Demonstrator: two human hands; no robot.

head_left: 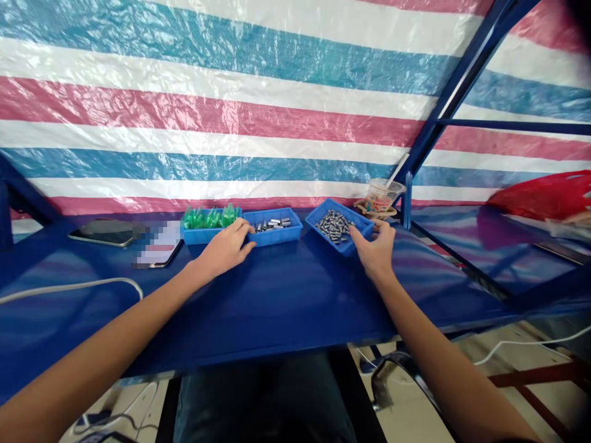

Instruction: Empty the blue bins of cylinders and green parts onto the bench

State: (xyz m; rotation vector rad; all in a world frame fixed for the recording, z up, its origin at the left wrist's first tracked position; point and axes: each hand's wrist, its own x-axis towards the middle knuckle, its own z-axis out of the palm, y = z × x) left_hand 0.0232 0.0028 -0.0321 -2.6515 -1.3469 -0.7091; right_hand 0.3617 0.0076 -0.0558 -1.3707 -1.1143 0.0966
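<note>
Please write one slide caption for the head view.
Right hand holding the rightmost tray of small metallic pieces, left hand at the middle tray.

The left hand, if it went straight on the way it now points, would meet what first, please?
Probably the middle blue tray with metal pieces: the left hand has fingers at that tray's left end, though contact is unclear.

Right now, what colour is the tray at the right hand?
The tray is blue, seen best in the head view.

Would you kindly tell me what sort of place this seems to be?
Probably a makeshift workshop: a blue table holds bins of small metallic-looking parts, and a striped plastic sheet stands as the backdrop.
</note>
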